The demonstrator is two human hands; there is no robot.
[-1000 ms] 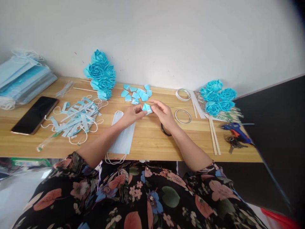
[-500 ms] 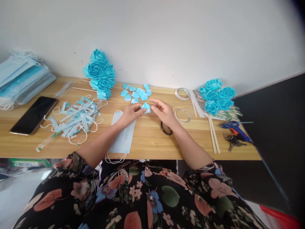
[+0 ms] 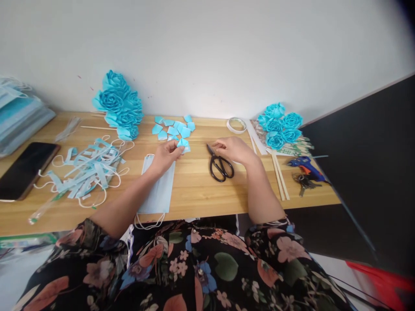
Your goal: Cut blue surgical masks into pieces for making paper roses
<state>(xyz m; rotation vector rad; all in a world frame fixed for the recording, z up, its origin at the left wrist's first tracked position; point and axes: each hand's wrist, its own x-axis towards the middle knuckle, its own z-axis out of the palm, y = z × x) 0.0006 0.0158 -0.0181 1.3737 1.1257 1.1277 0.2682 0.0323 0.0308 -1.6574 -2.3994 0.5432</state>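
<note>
Mid-frame, your left hand point(image 3: 164, 159) pinches the blue piece point(image 3: 184, 144) by its left side, a narrow grip that likely keeps its folds together. Right of centre, your right hand point(image 3: 236, 149) is at the scissors point(image 3: 221, 168); can't tell what its grip holds. Cut pieces point(image 3: 174, 126) sit above, seemingly within easy reach.

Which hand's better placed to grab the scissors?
Right, I'd say: the right hand is right by the scissors, though contact is unclear. The left hand is farther off, pinching a blue piece.
</note>
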